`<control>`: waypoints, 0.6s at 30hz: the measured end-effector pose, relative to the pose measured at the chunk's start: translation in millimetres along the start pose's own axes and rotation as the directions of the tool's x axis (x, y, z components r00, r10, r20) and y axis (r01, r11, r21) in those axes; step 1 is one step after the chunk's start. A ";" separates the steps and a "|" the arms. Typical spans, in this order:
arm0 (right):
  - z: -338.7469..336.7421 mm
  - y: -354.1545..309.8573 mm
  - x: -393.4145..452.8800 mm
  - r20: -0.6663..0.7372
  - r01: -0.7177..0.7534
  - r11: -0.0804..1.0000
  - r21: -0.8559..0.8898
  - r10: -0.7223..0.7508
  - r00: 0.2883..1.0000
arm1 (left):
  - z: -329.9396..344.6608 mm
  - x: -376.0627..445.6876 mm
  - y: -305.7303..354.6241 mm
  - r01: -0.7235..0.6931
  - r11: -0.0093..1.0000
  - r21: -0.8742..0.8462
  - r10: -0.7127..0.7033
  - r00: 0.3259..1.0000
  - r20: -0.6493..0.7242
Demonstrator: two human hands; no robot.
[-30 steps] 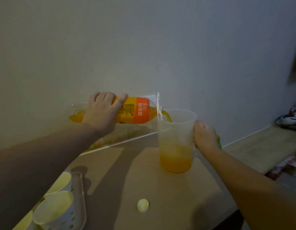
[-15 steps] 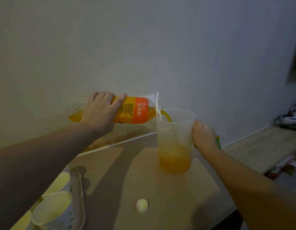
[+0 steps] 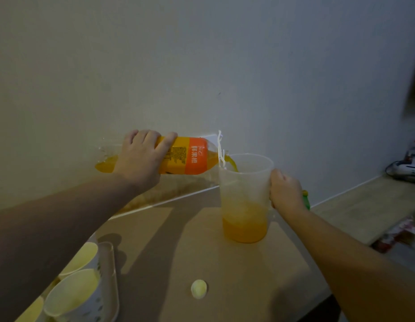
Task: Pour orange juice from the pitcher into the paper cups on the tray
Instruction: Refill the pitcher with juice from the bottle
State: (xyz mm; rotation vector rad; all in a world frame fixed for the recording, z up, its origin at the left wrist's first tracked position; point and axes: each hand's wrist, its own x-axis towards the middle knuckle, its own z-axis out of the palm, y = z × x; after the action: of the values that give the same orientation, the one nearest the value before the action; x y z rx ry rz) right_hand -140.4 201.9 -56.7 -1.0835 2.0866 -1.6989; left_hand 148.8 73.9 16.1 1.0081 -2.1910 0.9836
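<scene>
Above the table (image 3: 155,263), left hand (image 3: 138,162) grips bottle (image 3: 185,155), right hand (image 3: 286,192) seemingly clasps pitcher (image 3: 245,198).

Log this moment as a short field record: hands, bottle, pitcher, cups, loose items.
left hand: grips juice bottle, held on its side
right hand: holds the pitcher's handle side
pitcher: upright on table, juice in its lower part
stream: running from bottle mouth into pitcher
paper cups: on tray, bottom left, no juice visible
bottle cap: lying on table
</scene>
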 end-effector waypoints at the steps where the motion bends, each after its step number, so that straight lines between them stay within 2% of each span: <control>1: 0.0 -0.1 0.2 -0.001 -0.004 1.000 -0.001 0.004 1.000 | 0.6 0.2 -0.4 -0.003 1.000 0.001 0.003 1.000 0.000; 18: -0.5 0.6 0.4 -0.002 0.013 1.000 -0.020 -0.013 1.000 | 1.9 3.5 -3.3 -0.025 0.999 0.020 0.025 1.000 0.001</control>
State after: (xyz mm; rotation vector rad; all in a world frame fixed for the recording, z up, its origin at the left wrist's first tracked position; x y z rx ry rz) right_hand -141.2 202.0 -57.0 -1.1037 2.1061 -1.6894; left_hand 149.1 69.4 18.7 0.9922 -2.2037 1.0185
